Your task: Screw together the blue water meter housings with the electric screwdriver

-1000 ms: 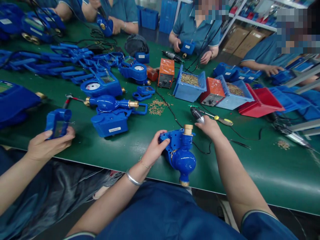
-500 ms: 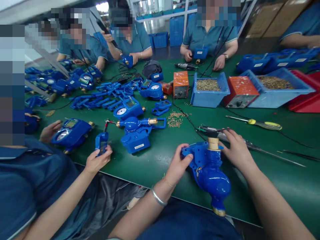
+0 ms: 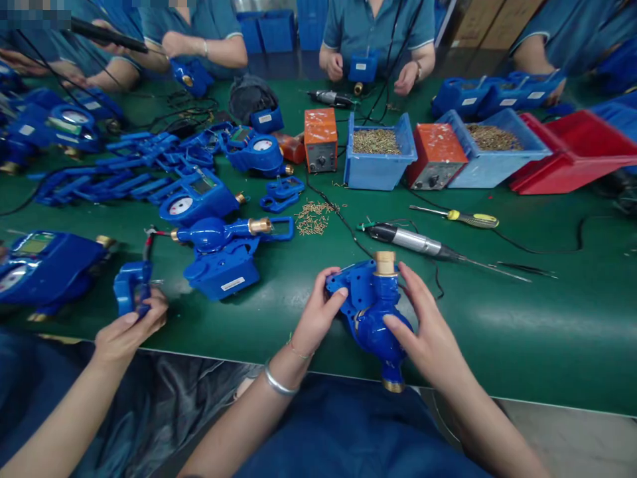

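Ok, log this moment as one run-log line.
left hand: grips blue meter body | right hand: on same body | electric screwdriver: lying on green mat beyond | co-worker's hand: holds small blue part

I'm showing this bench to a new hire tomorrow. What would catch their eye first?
Front and centre, the left hand and right hand grip a glossy blue meter body with brass ends at the edge of the green table. Behind it lies an electric screwdriver, and farther back stand blue bins of screws.
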A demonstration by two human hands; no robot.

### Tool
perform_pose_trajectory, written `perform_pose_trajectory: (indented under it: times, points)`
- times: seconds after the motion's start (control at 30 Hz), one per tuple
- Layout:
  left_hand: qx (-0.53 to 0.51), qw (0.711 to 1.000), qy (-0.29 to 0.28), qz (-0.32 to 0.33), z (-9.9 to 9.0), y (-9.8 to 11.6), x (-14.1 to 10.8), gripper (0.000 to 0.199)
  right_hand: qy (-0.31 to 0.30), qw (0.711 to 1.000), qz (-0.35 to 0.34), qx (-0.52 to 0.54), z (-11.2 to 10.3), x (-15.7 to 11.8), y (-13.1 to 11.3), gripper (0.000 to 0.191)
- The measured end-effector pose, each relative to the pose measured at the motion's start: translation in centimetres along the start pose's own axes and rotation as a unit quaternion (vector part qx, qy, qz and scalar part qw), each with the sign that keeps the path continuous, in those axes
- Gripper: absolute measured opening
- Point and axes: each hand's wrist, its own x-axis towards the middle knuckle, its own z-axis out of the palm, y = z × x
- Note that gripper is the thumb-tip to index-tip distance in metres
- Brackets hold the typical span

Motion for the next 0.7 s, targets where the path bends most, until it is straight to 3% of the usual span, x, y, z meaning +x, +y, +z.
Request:
perform_pose_trajectory:
  times: [0.07,0.2,0.47,0.7]
  points:
    - [-0.002,1.000,-0.004,0.009,-0.2,-0.2,0.0,0.049,-0.015,1.000,0.005,0.010,1.1,-0.7,-0.5,0.082]
    - [-0.036,0.999,-0.007,0.019,-0.3,-0.7,-0.1,0.050,-0.013,1.000,-0.005,-0.009,2.1,-0.2,-1.2,0.075]
    - [-0.102,0.994,-0.042,-0.018,-0.5,-1.7,-0.1,0.058,-0.012,0.998,-0.040,-0.051,2.2,0.2,-2.0,0.069]
    - [-0.057,0.996,-0.069,0.021,-0.8,-1.3,0.2,0.061,-0.045,0.998,-0.044,-0.031,2.1,0.4,-2.2,0.068]
